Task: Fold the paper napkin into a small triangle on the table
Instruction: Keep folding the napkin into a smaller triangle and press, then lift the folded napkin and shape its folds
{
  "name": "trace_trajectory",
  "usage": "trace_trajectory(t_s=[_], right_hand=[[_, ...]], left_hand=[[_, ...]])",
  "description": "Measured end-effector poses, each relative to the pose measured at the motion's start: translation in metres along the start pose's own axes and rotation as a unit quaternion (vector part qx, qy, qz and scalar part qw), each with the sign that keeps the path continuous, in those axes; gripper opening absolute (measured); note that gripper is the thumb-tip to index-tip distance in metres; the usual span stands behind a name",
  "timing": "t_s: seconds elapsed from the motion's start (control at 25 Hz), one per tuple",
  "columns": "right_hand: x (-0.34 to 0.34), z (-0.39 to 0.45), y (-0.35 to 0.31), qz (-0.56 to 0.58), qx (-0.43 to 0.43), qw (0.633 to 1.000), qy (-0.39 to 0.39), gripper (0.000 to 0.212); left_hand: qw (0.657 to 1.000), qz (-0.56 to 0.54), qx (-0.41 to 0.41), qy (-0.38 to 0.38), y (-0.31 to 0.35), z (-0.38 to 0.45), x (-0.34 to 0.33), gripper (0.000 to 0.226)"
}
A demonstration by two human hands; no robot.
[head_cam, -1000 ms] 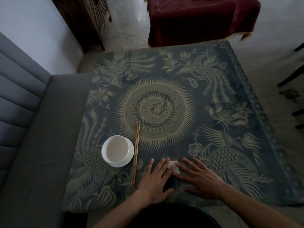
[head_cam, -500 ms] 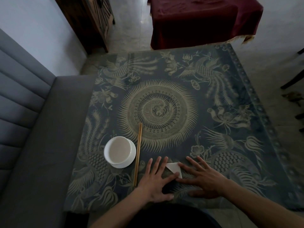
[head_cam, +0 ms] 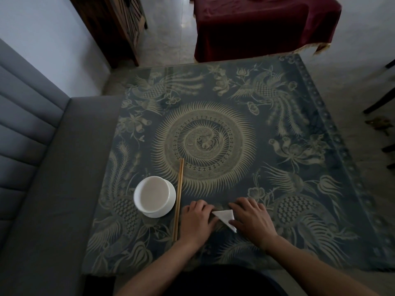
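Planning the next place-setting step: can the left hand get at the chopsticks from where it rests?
Probably yes. The left hand lies by the napkin, and the chopsticks lie just beyond its outer edge with nothing between; the bowl sits on their far side.

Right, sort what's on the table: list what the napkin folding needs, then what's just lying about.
Part of the job:
napkin, folded to a small white triangle
left hand, at its left corner
right hand, on its right side
table

Lying about:
bowl on a saucer
chopsticks beside the bowl
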State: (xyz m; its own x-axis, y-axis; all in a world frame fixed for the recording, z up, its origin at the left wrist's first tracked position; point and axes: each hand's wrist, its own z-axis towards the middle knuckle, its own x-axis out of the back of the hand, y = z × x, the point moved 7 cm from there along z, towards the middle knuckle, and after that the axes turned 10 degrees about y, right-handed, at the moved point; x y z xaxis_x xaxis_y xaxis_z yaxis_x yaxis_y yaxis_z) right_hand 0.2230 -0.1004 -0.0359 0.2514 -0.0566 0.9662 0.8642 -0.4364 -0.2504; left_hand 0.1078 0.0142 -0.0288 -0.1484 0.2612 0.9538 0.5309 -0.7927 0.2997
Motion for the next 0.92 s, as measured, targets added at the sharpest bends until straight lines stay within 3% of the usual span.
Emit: trace_trajectory(t_s=[0.08, 0.32, 0.92], right_hand=[[-0.003, 0.003, -0.002, -0.007, -0.028, 0.999, -0.023, 0.050], [-0.004, 0.018, 0.001, 0.006, -0.075, 0.996, -0.052, 0.039], [-0.002, 0.029, 0.001, 0.080, -0.094, 0.987, -0.101, 0.020]], left_hand=[[0.999, 0.002, 0.040, -0.021, 0.001, 0.010, 0.001, 0.029], [0.997, 0.003, 0.043, -0.067, 0.002, 0.025, -0.009, 0.021], [0.992, -0.003, -0.052, -0.118, 0.008, 0.034, -0.012, 0.026]])
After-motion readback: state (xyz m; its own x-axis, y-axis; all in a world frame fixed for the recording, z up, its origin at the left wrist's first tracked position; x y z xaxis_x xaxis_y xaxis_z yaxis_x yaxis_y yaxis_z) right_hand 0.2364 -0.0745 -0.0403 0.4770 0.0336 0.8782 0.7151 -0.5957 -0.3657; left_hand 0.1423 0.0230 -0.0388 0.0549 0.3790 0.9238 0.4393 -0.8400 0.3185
